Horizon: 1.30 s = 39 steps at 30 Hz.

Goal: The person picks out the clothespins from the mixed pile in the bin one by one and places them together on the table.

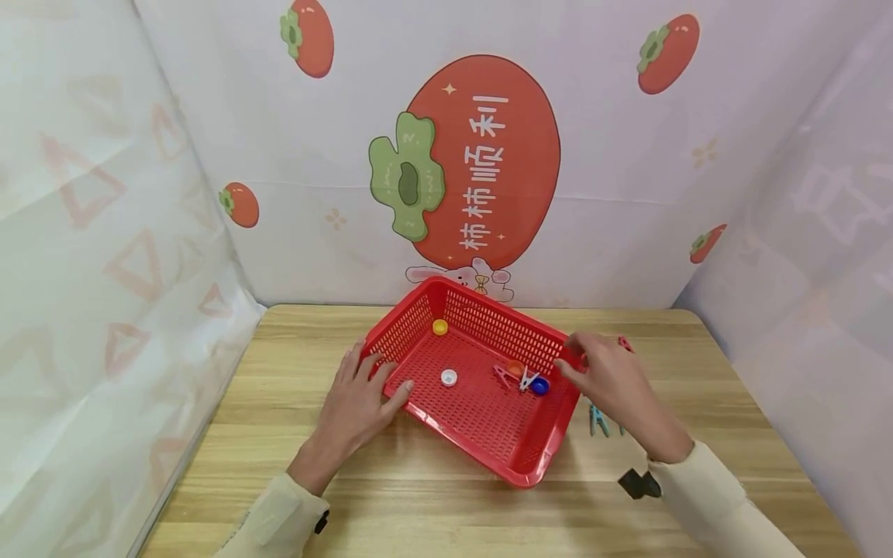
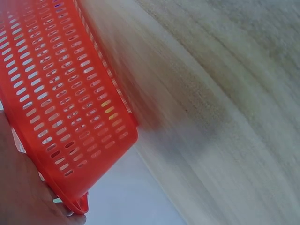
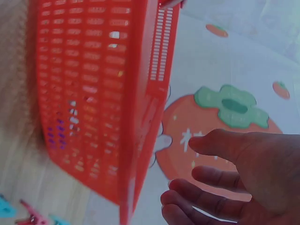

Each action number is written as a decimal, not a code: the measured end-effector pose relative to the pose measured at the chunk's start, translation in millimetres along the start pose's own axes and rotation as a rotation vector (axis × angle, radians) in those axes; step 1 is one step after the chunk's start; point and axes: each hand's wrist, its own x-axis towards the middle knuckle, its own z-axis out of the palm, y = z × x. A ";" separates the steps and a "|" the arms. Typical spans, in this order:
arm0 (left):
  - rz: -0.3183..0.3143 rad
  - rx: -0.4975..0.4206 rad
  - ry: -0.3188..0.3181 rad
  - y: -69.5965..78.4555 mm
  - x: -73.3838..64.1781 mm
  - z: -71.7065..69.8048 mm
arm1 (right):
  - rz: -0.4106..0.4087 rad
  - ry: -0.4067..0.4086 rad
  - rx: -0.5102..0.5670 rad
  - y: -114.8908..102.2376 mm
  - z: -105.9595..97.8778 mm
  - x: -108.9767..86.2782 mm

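A red perforated plastic basket sits at an angle on the table. My left hand grips its left end by the rim; in the left wrist view that hand is partly cut off. Beside the right rim is my right hand, its fingers loosely bent; the right wrist view shows this hand apart from the basket, holding nothing. Inside the basket lie a yellow cap, a white cap, an orange cap, a blue cap, a red clothespin and a white clothespin.
Teal clothespins lie on the wooden table to the right, partly hidden by my right arm. Farther back is a red clothespin. A printed cloth backdrop rises behind the table, with cloth at both sides.
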 end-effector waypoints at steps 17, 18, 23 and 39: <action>0.006 -0.010 0.018 -1.9 1.2 0.3 | -0.084 -0.280 0.039 -37.0 28.7 57.4; 0.006 -0.012 0.017 -2.3 1.2 0.4 | -0.085 -0.311 0.043 -37.0 31.6 61.8; 0.010 -0.013 0.005 -2.5 1.3 2.4 | -0.091 -0.417 0.066 -30.1 43.4 75.9; 0.002 -0.014 0.008 -3.3 0.9 0.6 | 0.061 -0.753 0.051 -25.6 63.2 98.1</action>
